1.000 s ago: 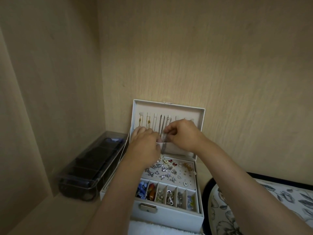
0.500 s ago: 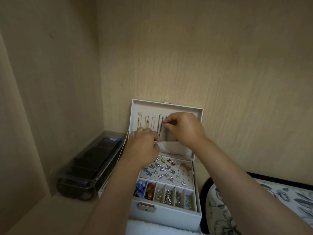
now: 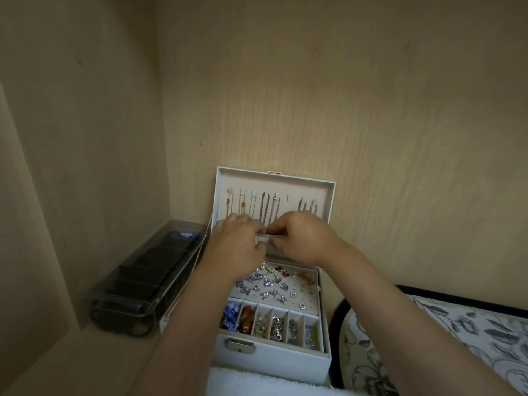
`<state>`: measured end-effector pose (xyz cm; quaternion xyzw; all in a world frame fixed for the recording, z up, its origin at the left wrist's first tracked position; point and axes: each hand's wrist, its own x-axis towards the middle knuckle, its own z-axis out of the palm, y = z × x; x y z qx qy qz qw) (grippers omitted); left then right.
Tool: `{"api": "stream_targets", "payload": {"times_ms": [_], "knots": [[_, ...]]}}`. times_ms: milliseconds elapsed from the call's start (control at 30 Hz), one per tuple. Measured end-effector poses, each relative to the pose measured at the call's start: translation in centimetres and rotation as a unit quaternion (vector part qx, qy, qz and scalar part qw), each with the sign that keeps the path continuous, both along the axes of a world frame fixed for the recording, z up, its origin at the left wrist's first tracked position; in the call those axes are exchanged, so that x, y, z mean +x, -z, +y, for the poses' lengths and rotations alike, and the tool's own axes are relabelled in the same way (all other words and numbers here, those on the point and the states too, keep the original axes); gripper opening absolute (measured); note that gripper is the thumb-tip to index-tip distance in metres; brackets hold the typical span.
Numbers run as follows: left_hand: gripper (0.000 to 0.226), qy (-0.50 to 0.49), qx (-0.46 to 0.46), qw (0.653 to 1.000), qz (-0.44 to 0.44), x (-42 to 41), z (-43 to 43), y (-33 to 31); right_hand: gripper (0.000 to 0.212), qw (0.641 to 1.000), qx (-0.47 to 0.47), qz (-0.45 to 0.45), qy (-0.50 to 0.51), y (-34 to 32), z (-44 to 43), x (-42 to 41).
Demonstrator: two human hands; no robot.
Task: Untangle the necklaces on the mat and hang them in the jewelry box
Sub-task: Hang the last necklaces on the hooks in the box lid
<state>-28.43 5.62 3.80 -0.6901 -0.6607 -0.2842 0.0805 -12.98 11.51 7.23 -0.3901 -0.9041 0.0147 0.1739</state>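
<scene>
The white jewelry box (image 3: pixel 285 360) stands open, its lid (image 3: pixel 274 181) upright against the back wall. Gold necklaces (image 3: pixel 228 205) and silver chains (image 3: pixel 270 208) hang from the lid's hooks, with more silver chains (image 3: pixel 307 207) to the right. My left hand (image 3: pixel 237 247) and my right hand (image 3: pixel 303 238) meet at the pale edge of the lid's pocket (image 3: pixel 264 238), below the middle silver chains. Curled fingers of both hands pinch that edge. The chains' lower ends are hidden behind my fingers. The floral mat (image 3: pixel 471 338) lies at the right, with no necklace visible on it.
A clear plastic case (image 3: pixel 143 281) with dark contents sits left of the box in the corner. The box's tray holds several earrings (image 3: pixel 271 287) and small compartments of trinkets (image 3: pixel 274 327). A white towel (image 3: pixel 257 381) lies in front. Wooden walls close in at the left and behind.
My right hand has come down from the hooks to the pocket edge beside my left hand. More silver chains now show at the lid's right.
</scene>
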Motion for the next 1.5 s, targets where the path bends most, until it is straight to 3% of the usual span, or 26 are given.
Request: {"api": "stream_targets", "payload": {"times_ms": [300,633,767,867,1167,1267,1400,1500], "knots": [[0.028,0.127,0.002,0.991,-0.033,7.0,-1.1,-1.2,0.019,0.993,-0.050,0.102,0.027,-0.8,-2.6,9.7],[0.020,0.230,-0.108,0.967,-0.010,17.4,-3.7,1.1,0.008,0.979,-0.179,0.058,0.078,3.3,-6.6,22.1],[0.021,0.217,-0.161,0.962,0.032,19.3,-4.2,3.4,0.011,0.970,-0.217,0.048,0.094,5.2,-7.2,23.6],[0.015,0.213,-0.172,0.962,0.012,19.7,-4.3,4.2,0.011,0.969,-0.228,0.032,0.087,6.3,-7.3,23.7],[0.010,0.169,-0.118,0.978,0.029,19.9,-4.3,5.7,0.008,0.979,-0.193,-0.018,0.070,6.9,-6.9,23.6],[0.017,0.191,-0.126,0.973,-0.039,20.4,-4.3,5.6,0.009,0.967,-0.233,0.083,0.067,7.1,-6.6,23.5],[0.011,0.185,-0.162,0.938,-0.243,21.2,-4.8,5.2,0.011,0.929,-0.288,0.223,0.062,7.1,-6.1,23.2],[0.010,0.170,-0.134,0.932,-0.292,21.0,-4.9,4.9,0.013,0.900,-0.329,0.282,0.040,7.0,-6.0,23.0]]}}
